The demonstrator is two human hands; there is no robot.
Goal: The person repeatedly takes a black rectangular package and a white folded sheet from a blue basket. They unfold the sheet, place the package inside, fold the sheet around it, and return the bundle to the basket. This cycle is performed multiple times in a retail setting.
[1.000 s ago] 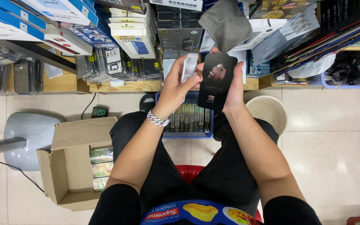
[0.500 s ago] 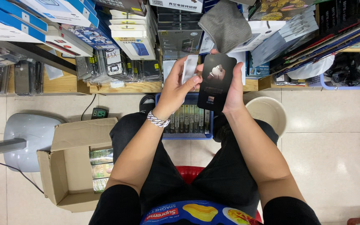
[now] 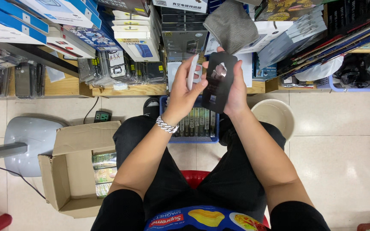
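Note:
My right hand [image 3: 236,92] grips a flat black phone case [image 3: 218,81] with a cut-out near its top, held upright in front of the shelf. My left hand [image 3: 183,96], with a silver bracelet at the wrist, pinches a thin white flat piece [image 3: 192,72] edge-on, just left of the black case. Both hands are raised above a blue basket [image 3: 168,128] on the floor between my feet, which holds several packaged items standing in a row. I sit on a red stool.
An open cardboard box [image 3: 71,171] with several packets lies on the floor at the left. A grey stool [image 3: 28,141] stands further left. A cream bucket [image 3: 275,117] is at the right. Wooden shelves [image 3: 129,90] crammed with boxed accessories run along the top.
Both hands stay almost still; the white piece in my left hand has tilted slightly closer to the black case.

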